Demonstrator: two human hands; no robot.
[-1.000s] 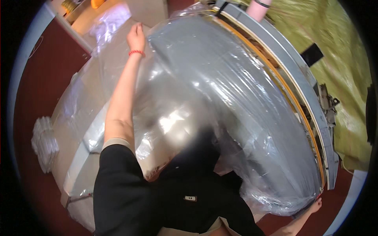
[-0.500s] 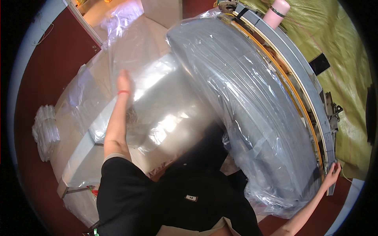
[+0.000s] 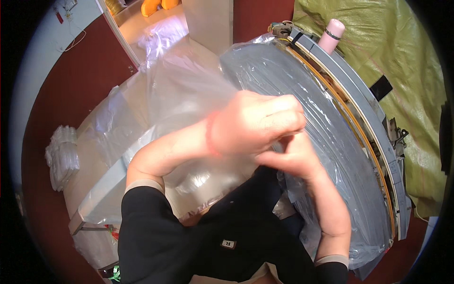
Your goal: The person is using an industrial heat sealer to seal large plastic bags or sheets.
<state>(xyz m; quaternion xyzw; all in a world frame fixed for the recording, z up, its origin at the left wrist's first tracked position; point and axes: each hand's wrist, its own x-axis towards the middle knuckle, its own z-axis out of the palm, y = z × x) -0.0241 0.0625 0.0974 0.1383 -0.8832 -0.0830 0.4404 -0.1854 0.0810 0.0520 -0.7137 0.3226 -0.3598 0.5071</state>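
Observation:
My left hand (image 3: 262, 120), with a red band at its wrist, is closed in front of my chest. A clear plastic sheet (image 3: 184, 78) rises toward it from the far left, and the hand appears to grip it. My right hand (image 3: 300, 158) meets it from below right, its thumb pointing left. Its other fingers are curled and mostly hidden behind the left hand, so what they hold does not show. More clear plastic lies over the pale table below. To the right, layers of clear plastic film (image 3: 293, 80) lie along a long grey bench.
A grey metal rail (image 3: 366, 87) with an orange strip (image 3: 340, 102) edges the bench. Beyond it are a pink bottle (image 3: 331, 37), a black flat object (image 3: 381, 88) and a yellow-green tarp (image 3: 369, 28). A folded plastic bundle (image 3: 63, 157) sits at the left.
My left hand has swung right from over the plastic on the left, drawing the sheet along. My right hand has left the rail's near end and joined it at the middle.

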